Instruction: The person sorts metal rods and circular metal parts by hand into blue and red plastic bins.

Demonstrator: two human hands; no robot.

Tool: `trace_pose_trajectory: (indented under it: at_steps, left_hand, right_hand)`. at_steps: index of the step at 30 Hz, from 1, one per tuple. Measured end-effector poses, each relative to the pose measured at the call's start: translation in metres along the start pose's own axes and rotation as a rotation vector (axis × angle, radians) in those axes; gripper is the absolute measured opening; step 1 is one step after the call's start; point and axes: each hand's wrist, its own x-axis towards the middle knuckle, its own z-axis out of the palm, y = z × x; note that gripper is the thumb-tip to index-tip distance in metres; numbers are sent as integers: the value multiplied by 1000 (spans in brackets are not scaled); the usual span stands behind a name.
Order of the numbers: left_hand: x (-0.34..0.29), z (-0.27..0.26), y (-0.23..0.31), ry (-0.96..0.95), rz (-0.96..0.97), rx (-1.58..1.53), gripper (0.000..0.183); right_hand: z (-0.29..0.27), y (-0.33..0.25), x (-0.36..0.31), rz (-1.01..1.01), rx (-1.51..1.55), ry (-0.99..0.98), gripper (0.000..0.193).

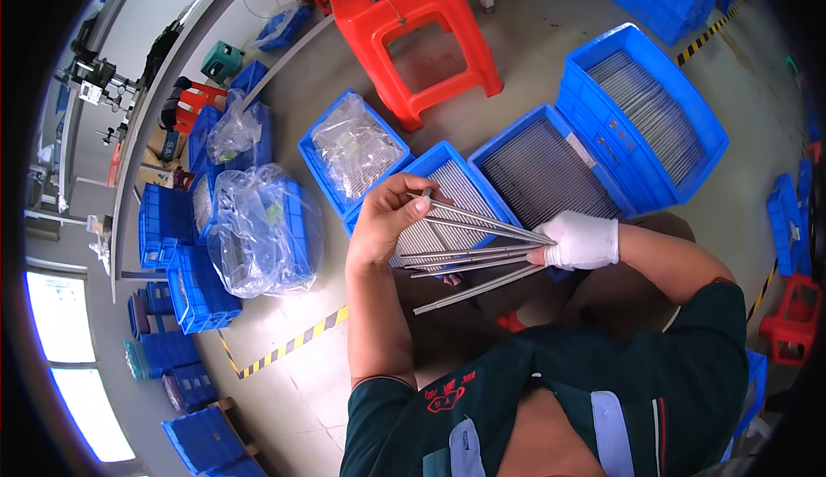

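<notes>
grey metal rods [469, 249] fanned out between both hands, over blue crate [447, 197] of same rods on floor. white-gloved right hand [583, 240] pinched shut on rod ends; bare left hand [385, 219] curled, fingertips gripping spread ends. red stool [413, 30] beyond.

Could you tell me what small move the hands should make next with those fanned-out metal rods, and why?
Probably the left hand should close the metal rods together: they splay out from the gloved right hand, which pinches their other ends.
</notes>
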Motion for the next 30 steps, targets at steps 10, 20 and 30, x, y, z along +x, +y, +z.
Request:
trace_pose_trajectory:
  at_steps: [10, 20, 30]
  left_hand:
    - [-2, -18, -27, 510, -42, -829, 32]
    - [1, 7, 2, 288, 77, -128, 27]
    - [-42, -34, 22, 1023, 444, -210, 25]
  right_hand:
    - [7, 21, 22, -284, 479, 86, 21]
    - [35, -8, 57, 41, 612, -357, 26]
    - [15, -66, 243, -250, 707, 139, 31]
